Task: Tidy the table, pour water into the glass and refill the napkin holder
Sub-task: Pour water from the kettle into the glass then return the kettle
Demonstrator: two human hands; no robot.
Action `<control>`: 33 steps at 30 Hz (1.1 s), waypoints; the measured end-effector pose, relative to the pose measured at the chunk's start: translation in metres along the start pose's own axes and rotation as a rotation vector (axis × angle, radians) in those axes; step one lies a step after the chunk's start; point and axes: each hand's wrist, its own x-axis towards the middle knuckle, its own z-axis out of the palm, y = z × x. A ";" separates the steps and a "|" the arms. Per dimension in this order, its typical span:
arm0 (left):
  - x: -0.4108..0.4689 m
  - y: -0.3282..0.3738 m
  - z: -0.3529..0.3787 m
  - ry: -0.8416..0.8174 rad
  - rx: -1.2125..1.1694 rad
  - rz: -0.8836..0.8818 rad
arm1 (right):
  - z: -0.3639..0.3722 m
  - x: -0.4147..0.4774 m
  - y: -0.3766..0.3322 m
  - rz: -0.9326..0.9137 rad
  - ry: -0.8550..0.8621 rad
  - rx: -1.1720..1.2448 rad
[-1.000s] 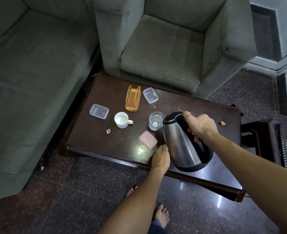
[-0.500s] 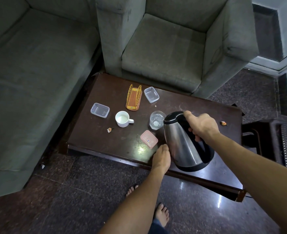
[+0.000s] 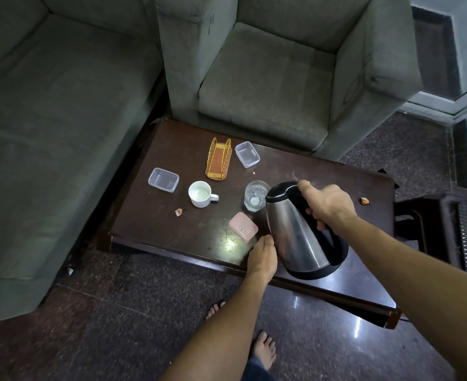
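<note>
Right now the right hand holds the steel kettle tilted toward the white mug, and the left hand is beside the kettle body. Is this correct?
Not quite. In the head view the kettle in the right hand tilts toward the glass, not the white mug. The left hand is beside the kettle body, as you say.

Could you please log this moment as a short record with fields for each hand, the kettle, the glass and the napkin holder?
right hand: grips the handle of the kettle
kettle: tilted, spout end by the glass
left hand: rests against the kettle's lower side
glass: upright on the table; water level unclear
napkin holder: empty
mug: upright, left of glass
</note>
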 end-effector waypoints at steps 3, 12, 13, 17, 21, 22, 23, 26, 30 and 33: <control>0.001 0.000 0.000 -0.009 0.013 -0.001 | 0.000 0.001 0.000 -0.001 -0.001 -0.002; -0.003 0.005 -0.002 -0.005 0.021 0.006 | 0.001 0.005 -0.002 0.007 0.000 -0.015; -0.004 0.006 -0.003 -0.004 0.021 0.006 | 0.001 0.006 -0.001 0.006 -0.001 -0.016; -0.004 0.008 -0.005 -0.011 0.011 0.013 | 0.001 0.010 0.001 0.008 0.001 -0.011; -0.004 0.013 -0.009 0.011 0.017 0.031 | -0.001 0.014 0.009 0.024 0.004 0.033; -0.004 0.014 -0.010 0.019 0.015 0.034 | -0.001 0.014 0.012 0.033 0.007 0.051; -0.004 0.015 -0.010 0.024 0.014 0.038 | -0.002 0.015 0.015 0.043 0.011 0.070; -0.004 0.022 -0.011 0.033 0.031 0.054 | -0.005 0.016 0.027 0.055 0.024 0.144; -0.007 0.033 -0.010 0.082 0.130 0.137 | -0.013 0.015 0.047 0.039 0.038 0.283; -0.012 0.045 -0.006 0.110 0.149 0.213 | -0.020 0.011 0.059 0.016 0.038 0.403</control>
